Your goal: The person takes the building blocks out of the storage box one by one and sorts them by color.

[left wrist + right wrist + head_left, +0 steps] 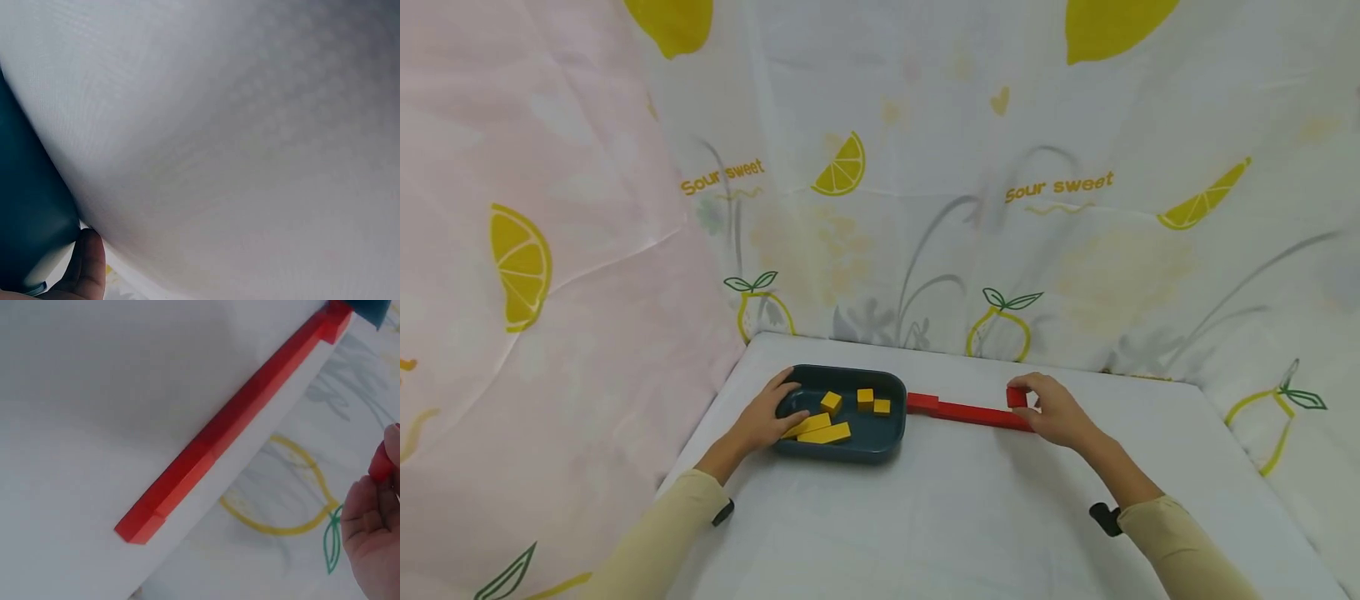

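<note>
My left hand [763, 417] grips the left side of a dark teal tray [880, 435], thumb over the rim and reaching inside. In the left wrist view, a fingertip [92, 262] shows beside the tray's outer wall [31, 187]. Yellow cubes [831, 403] and long yellow blocks [825, 433] lie in the tray. My right hand [1058, 410] pinches a small red block [1017, 397] between thumb and fingers, raised over the right end of a row of red blocks [973, 414]. That row stretches from the tray's right side; in the right wrist view its pieces [231, 422] sit end to end.
A white cloth covers the table [955, 517]. Behind it hangs a lemon-print curtain [925, 242], and a pinkish curtain [572, 358] closes off the left. Dark wrist straps [1105, 518] show at both sleeves.
</note>
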`<action>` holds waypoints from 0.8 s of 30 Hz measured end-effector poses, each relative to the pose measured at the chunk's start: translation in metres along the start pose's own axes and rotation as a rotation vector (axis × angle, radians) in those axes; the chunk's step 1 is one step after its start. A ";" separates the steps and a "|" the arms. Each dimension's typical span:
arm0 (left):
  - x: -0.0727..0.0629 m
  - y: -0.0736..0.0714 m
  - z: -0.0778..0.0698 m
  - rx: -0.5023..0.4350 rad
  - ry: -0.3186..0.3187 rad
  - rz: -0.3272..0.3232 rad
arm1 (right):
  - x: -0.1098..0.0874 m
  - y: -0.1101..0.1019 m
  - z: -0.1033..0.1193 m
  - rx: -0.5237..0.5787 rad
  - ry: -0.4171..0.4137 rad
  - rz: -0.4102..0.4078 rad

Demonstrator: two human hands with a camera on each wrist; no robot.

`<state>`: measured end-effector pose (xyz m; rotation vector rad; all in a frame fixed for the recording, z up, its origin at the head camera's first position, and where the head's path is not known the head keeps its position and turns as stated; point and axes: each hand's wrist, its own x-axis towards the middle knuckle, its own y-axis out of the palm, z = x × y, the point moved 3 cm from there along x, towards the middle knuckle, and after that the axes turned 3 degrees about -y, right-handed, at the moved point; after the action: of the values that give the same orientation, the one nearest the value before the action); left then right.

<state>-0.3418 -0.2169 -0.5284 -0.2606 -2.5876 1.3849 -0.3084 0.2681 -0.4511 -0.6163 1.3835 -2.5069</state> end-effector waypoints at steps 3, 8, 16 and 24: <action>-0.001 -0.001 0.000 -0.001 0.002 -0.003 | -0.010 -0.008 -0.016 -0.028 0.060 -0.009; 0.000 -0.002 -0.002 -0.013 0.008 -0.002 | -0.026 -0.018 -0.037 -0.051 0.113 -0.026; -0.001 -0.003 -0.006 -0.034 0.005 0.006 | -0.043 -0.033 -0.060 -0.076 0.181 -0.024; 0.001 -0.005 -0.007 -0.052 0.022 0.004 | -0.055 -0.038 -0.082 -0.103 0.254 -0.007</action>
<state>-0.3410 -0.2142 -0.5208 -0.2876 -2.6095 1.3098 -0.2968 0.3712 -0.4717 -0.3285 1.6071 -2.6046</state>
